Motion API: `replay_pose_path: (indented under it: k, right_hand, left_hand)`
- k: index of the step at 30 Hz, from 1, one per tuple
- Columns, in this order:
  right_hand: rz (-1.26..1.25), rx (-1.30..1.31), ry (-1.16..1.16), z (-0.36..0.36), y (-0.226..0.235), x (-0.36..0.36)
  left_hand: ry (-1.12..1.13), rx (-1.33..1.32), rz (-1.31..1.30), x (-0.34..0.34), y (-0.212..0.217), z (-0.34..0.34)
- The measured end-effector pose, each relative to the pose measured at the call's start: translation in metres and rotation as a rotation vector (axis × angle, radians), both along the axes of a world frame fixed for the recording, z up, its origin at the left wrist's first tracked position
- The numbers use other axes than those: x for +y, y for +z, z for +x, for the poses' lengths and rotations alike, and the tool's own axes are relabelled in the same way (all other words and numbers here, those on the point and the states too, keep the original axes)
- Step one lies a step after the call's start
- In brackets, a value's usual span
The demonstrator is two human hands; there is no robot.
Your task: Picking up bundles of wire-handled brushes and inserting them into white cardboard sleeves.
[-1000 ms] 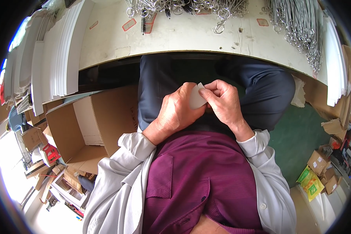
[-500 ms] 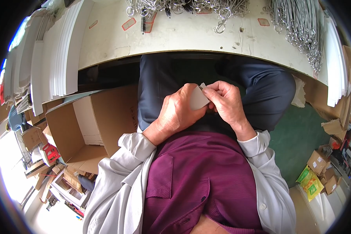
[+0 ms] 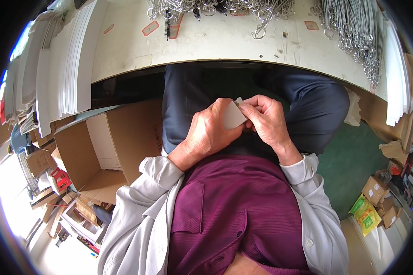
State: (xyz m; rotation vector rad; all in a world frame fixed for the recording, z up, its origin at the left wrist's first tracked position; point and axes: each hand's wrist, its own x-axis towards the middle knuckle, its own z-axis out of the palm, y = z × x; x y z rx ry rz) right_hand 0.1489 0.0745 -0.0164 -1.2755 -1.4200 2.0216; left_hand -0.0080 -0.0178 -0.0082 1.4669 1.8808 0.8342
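Over my lap, below the table edge, both hands meet on a small white card (image 3: 234, 115). My left hand (image 3: 211, 130) wraps around its lower left side. My right hand (image 3: 266, 120) pinches its upper right corner with fingertips and thumb. The card is partly hidden by my fingers. Dark blue trousers (image 3: 188, 101) lie under the hands, and a maroon shirt (image 3: 234, 206) with white sleeves fills the lower view.
A white worktable (image 3: 225, 41) spans the top, with a pile of metal key rings (image 3: 215, 7) and metal wire pieces (image 3: 358, 32). Stacks of white sheets (image 3: 69, 68) stand at left and right. An open cardboard box (image 3: 101, 146) sits by my left leg; small boxes and yellow packets (image 3: 367, 211) lie at right.
My hands and the card stay in nearly the same place; the fingers shift slightly on the card's edge.
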Motion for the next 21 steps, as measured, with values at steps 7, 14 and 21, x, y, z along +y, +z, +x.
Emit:
replay_pose_path:
  k: [7,14,21]
  right_hand:
    - [0.031,0.030,0.043,0.000,0.001,0.003]
    - [-0.015,0.026,0.026,0.003,0.013,0.005]
    - [0.085,0.054,0.051,0.002,0.014,0.001]
  left_hand:
    - [0.009,-0.014,-0.037,-0.001,0.001,0.000]
    - [0.007,-0.038,0.053,-0.001,0.002,-0.001]
    - [0.003,-0.003,0.042,-0.002,0.006,-0.001]
